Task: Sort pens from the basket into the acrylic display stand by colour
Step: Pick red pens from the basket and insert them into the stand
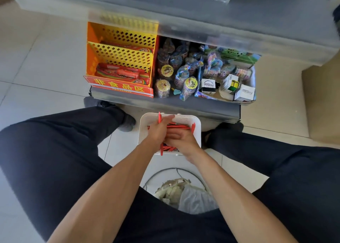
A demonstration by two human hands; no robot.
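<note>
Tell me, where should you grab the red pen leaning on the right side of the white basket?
Probably pinch its upper end from above. That red pen leans almost upright against the basket's right wall, with its top poking past the rim, clear of the pile. Its lower part is hidden behind the right hand.

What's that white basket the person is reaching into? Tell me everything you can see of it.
The white basket looks like plastic, roughly square with rounded corners and a perforated far wall. It sits on the floor between the person's legs, just in front of the low shelf. Inside lie many red pens; one leans against the right rim. Both hands are in it: the left hand holds a red pen upright, and the right hand lies over the pile. The hands hide much of the inside.
</note>
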